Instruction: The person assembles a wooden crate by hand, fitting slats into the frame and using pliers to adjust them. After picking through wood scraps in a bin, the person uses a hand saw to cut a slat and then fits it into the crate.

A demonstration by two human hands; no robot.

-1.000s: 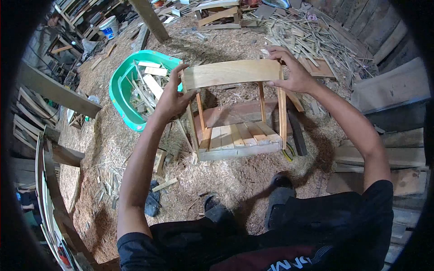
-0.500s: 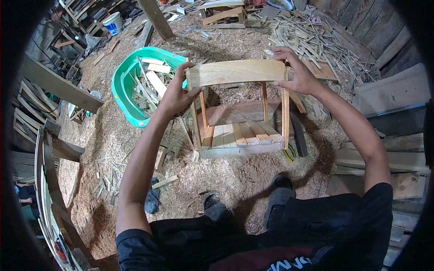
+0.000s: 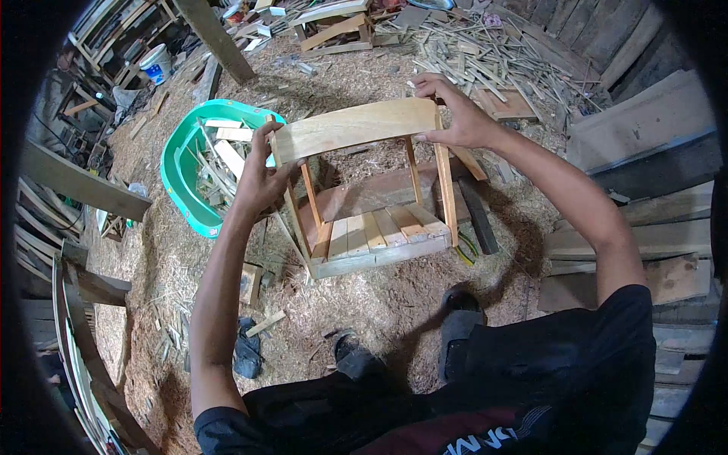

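A small wooden frame [image 3: 355,260] with a slatted bottom [image 3: 373,230] and upright posts is in front of me, tilted slightly down to the left. A pale, curved board [image 3: 356,127] spans its top between two posts. My left hand [image 3: 262,180] is closed around the upper left corner, where the board meets the post. At the upper right corner, my right hand [image 3: 466,121] grips the other end, thumb below the board's edge and fingers behind it. Whether the frame's feet touch the ground cannot be made out.
A green plastic tub [image 3: 176,178] of wood offcuts stands left of the frame. Sawdust covers the floor [image 3: 394,303]. Stacked planks [image 3: 637,231] line the right, a scrap-wood pile [image 3: 485,57] lies at the back, and a wooden post [image 3: 216,42] rises back left.
The view has turned, so the frame appears further left and more tilted, its left side lower. Both hands keep their hold on its upper corners.
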